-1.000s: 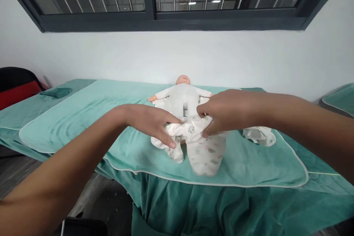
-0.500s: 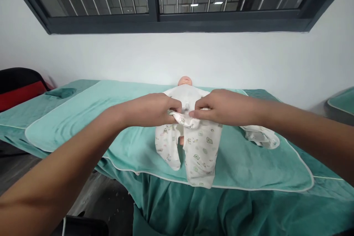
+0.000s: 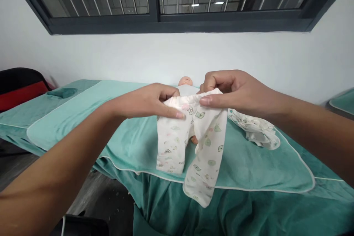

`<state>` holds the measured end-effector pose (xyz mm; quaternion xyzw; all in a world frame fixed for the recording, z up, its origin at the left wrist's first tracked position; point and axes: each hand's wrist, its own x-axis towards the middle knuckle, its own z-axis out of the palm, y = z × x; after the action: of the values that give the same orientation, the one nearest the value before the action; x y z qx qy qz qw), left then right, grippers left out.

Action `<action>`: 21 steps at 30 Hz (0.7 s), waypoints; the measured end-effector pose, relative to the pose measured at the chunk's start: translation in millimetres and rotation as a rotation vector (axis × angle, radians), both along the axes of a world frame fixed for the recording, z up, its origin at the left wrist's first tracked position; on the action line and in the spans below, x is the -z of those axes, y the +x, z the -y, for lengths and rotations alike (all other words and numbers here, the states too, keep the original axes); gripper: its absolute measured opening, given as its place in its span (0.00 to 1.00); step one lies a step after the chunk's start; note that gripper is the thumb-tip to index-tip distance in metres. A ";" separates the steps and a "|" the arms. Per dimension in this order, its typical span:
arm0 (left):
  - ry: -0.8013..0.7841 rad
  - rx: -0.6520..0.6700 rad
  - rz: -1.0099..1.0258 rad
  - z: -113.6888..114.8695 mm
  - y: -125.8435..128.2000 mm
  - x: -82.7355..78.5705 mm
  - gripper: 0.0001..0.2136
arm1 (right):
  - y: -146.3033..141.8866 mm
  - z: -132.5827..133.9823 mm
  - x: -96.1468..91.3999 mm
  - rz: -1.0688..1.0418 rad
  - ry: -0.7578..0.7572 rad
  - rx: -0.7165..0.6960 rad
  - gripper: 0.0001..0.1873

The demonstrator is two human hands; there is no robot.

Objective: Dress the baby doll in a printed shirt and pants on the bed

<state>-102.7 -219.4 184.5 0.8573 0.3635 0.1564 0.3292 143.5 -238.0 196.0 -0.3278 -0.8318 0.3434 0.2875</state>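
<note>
Small white baby pants with green and pink animal prints hang between my hands, legs downward. My left hand pinches the waistband at its left end, thumb in front. At the other end of the waistband, my right hand grips it between thumb and curled fingers. Behind the pants lies a baby doll; its head and some white clothing on its upper body show above the waistband. A bit of skin-coloured limb is visible between the pant legs, and the rest is hidden.
A crumpled white printed garment lies right of the doll on the light green mat. Darker green cloth drapes over the bed's front edge. A black and red object stands at far left, and a barred window is above.
Both hands have raised the waistband and drawn it wider apart, my right hand moving up. The pants now hang spread open, their front facing me.
</note>
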 end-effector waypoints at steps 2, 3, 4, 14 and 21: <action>0.018 -0.067 0.143 -1.6 -3.3 1.0 0.14 | 0.2 1.2 -0.2 0.020 0.022 0.027 0.20; 0.034 -0.091 0.183 -2.0 -4.7 1.7 0.15 | 0.5 1.6 -0.4 0.050 0.048 0.047 0.21; 0.058 -0.110 0.196 -2.3 -5.9 2.4 0.15 | 1.2 1.6 -0.4 0.084 0.085 0.069 0.22; 0.402 -0.338 0.058 -13.6 -19.6 24.3 0.19 | 30.1 -17.3 13.5 0.435 0.109 0.030 0.19; 0.234 -0.426 0.558 -8.6 -4.5 36.7 0.15 | 9.2 -5.6 21.1 0.092 -0.119 0.153 0.24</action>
<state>-107.2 -210.8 147.9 0.7185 0.4099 0.4898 0.2755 152.7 -232.4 175.0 -0.4223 -0.7949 0.3538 0.2543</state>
